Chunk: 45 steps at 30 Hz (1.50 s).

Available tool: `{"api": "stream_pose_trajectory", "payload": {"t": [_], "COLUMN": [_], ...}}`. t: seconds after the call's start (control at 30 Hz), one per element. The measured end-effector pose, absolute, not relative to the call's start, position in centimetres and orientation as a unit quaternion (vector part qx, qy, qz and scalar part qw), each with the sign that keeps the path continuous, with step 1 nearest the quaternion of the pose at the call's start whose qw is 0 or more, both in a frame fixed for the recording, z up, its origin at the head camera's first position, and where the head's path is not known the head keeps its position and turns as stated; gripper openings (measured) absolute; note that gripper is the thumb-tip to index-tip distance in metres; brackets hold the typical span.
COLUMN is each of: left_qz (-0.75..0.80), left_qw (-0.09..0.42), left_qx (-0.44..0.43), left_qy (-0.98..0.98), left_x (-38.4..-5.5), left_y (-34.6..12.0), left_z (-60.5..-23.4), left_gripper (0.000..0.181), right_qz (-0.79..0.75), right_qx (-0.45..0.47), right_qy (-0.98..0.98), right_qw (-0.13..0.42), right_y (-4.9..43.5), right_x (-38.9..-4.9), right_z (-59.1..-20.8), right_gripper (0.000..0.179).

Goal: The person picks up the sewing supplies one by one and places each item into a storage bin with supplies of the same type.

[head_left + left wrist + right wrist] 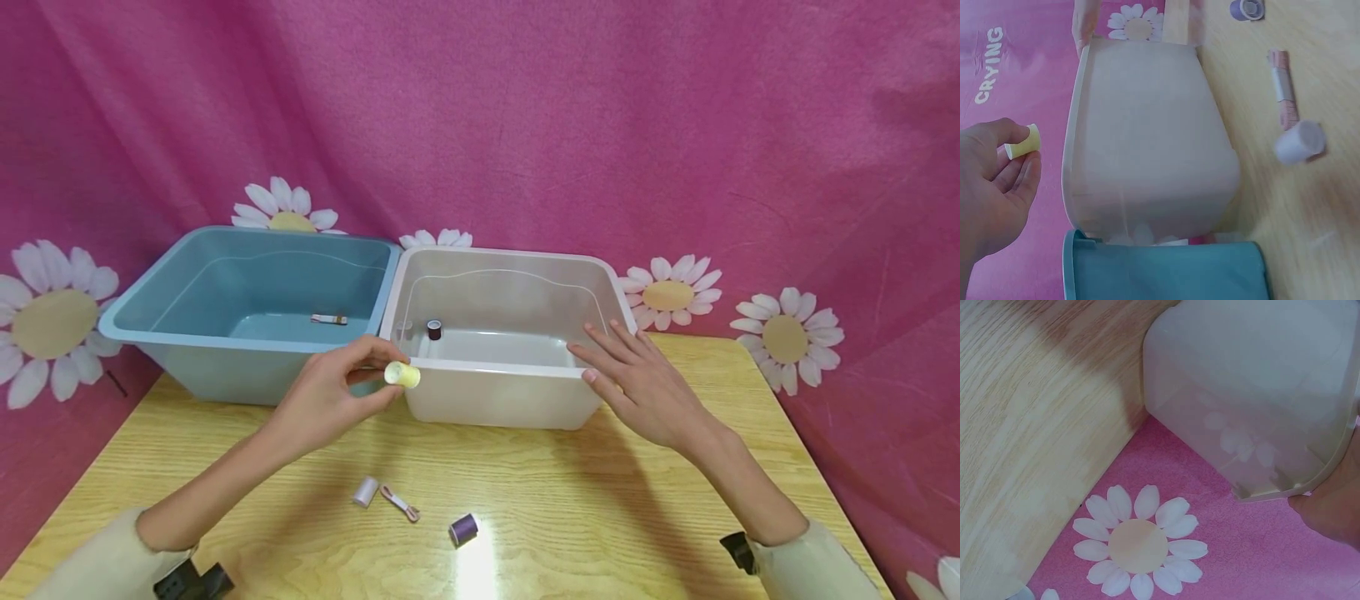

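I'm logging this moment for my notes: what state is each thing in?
Left hand: pinching the yellow spool
Yellow spool: held off the table
Right hand: fingers extended, at the rim of the white bin
White bin: upright, open-topped, dark spool inside
Blue bin: upright, open-topped, small bundle inside
Pale spool: lying on its side
Pink tape: bundled, white band around it
Purple spool: lying on its side

Left grip (324,393) curled, right grip (649,385) outspread

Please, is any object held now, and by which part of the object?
The left grip pinches the yellow spool by its rounded side. The right grip, fingers spread at the pale bin, holds nothing.
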<state>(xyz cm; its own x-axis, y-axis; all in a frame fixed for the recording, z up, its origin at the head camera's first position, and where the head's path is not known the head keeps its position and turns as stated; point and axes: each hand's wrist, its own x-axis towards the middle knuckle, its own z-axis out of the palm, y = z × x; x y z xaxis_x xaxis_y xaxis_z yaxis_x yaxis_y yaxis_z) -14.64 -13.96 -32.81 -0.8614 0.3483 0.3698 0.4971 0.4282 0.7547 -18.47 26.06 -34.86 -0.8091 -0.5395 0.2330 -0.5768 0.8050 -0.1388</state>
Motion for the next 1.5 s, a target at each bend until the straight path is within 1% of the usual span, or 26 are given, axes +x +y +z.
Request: {"api": "stream_pose_trajectory", "payload": {"t": [0.1,0.23,0.4,1.03,1.13,1.33,1.5], "left_qz": [-0.481,-0.523,-0.56,-0.582,-0.584,-0.584,-0.563], "left_qw": [0.072,0.044,0.024,0.013,-0.002,-0.048,-0.052], "left_qx": [-0.251,-0.242,-0.23,-0.227,-0.217,-0.2,-0.191], "left_qy": [-0.837,-0.816,-0.796,-0.781,-0.782,-0.785,-0.803], "left_x": [-15.5,-16.6,-17.9,-22.4,-23.0,-24.3,-25.2], "left_y": [-13.5,-13.0,-12.3,-8.4,-7.7,-6.8,-5.9], "left_z": [-32.4,-31.9,-31.4,-31.5,-31.4,-31.4,-31.4], "left_gripper": [0.03,0.03,0.029,0.025,0.024,0.026,0.028], "right_qz": [0.102,0.103,0.102,0.105,0.105,0.106,0.107], "right_qx": [0.297,0.297,0.301,0.299,0.301,0.302,0.3], "right_qy": [-0.945,-0.945,-0.943,-0.944,-0.943,-0.943,-0.944], "right_qw": [0.09,0.09,0.098,0.095,0.092,0.09,0.09], "right_y": [26.0,25.9,25.9,25.8,25.8,25.9,26.0], "right_x": [-18.5,-18.5,-18.6,-18.6,-18.5,-18.4,-18.4], "right_z": [-34.8,-34.8,-34.8,-34.7,-34.8,-34.9,-34.9], "right_gripper": [0.048,0.048,0.047,0.046,0.047,0.047,0.048]}}
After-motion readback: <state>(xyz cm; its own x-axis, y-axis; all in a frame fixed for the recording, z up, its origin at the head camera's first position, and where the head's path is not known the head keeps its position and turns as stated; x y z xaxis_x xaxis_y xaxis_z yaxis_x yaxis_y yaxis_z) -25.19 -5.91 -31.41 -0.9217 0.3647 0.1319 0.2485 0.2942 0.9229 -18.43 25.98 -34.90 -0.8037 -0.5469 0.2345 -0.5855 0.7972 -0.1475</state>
